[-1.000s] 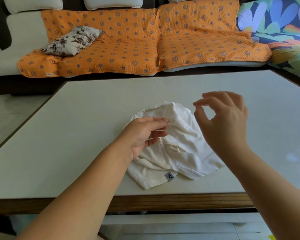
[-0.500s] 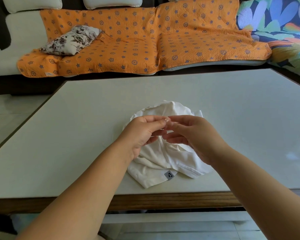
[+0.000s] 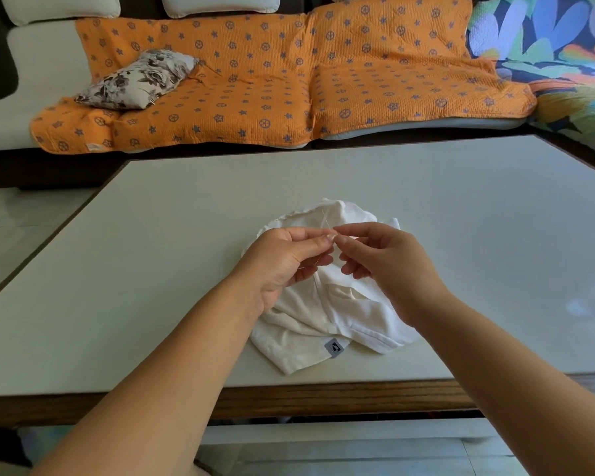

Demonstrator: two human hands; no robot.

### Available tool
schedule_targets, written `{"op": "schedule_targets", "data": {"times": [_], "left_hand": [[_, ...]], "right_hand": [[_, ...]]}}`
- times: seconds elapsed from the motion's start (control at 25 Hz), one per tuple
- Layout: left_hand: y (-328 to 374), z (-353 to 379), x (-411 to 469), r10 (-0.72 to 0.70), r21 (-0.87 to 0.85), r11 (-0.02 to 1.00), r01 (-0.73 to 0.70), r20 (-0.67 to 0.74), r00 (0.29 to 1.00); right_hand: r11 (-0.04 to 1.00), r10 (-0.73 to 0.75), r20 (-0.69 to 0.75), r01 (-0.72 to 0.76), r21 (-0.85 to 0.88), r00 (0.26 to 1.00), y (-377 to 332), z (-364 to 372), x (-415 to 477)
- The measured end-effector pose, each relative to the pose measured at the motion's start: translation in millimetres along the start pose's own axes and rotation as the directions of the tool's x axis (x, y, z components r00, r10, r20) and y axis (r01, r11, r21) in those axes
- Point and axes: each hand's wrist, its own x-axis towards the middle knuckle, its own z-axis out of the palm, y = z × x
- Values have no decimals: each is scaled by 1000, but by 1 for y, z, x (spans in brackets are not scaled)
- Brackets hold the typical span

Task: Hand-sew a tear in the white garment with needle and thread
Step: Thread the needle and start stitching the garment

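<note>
So you're at the fiddly bit. Both hands meet in the air just above the white garment (image 3: 323,317), which lies bunched on the table (image 3: 152,269) near the front edge with its grey label (image 3: 334,347) facing you. It looks to me like you're sorting out needle and thread rather than stitching cloth, so I'd guess the job is barely started.

Your left hand (image 3: 285,262) has thumb and forefinger pinched together. A thin pale sliver pokes up out of that pinch, and I take it for the needle (image 3: 326,219). Your right hand (image 3: 385,269) pinches right up against it, fingertip to fingertip, with the other fingers loosely curled under. A faint line of thread (image 3: 315,264) seems to cross below the left fingers. It's too fine to tell where it ends or whether it's through the eye.

Tips:
- Hold the needle hand steady and let only the right one move.
- Grip the thread close to its end so it doesn't flop.
- Rest your wrists on the table if they shake. Right now both forearms hang in the air, palms turned toward each other.
- Watch that the slack doesn't snag on the folds below.
</note>
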Motion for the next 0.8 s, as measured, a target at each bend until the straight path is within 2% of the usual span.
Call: {"op": "schedule_targets", "data": {"times": [0.16,0.32,0.56,0.68,0.8], "left_hand": [[2,1,-2,-39,-135,990,49,76,996],[3,3,-2,1,-148,989,8,61,998],[4,4,-4,83,-60,995,-81,38,996],[3,5,-4,94,-4,996,-94,41,995],[3,4,-4,85,19,996,-86,48,995]], "right_hand": [[999,-54,-15,54,0,998,-1,-2,-2],[998,-10,10,9,67,1000,-2,-3,-2],[941,136,125,-168,294,983,-3,-7,4],[934,138,155,-180,308,978,-4,-8,5],[959,108,99,-130,252,989,-2,-6,4]]}}
